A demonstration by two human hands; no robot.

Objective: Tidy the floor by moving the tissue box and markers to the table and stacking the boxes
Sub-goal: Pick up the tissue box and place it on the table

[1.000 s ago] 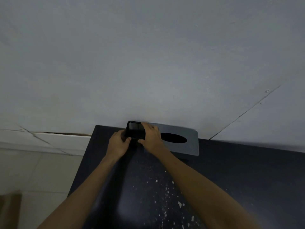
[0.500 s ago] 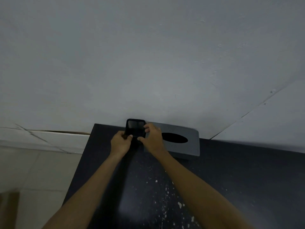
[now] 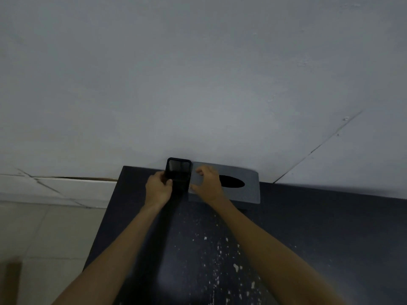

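A grey tissue box point(image 3: 248, 190) with a dark oval slot lies on the dark table point(image 3: 319, 227), pushed against the wall. Directly to its left stands a black mesh holder point(image 3: 178, 172), upright and touching the box. My left hand point(image 3: 157, 190) grips the holder's left side. My right hand point(image 3: 209, 183) rests on the left part of the tissue box's top, fingers loosely curled, off the holder. I cannot see whether markers are inside the holder.
The grey wall point(image 3: 198, 84) rises right behind the table's far edge. The table's left edge drops to a pale tiled floor point(image 3: 44, 234). White paint specks dot the tabletop near me. A brown object point(image 3: 11, 282) shows at the bottom left corner.
My right hand has let go of the black holder and shifted right onto the tissue box top. The left hand stays on the holder, which stands against the box.
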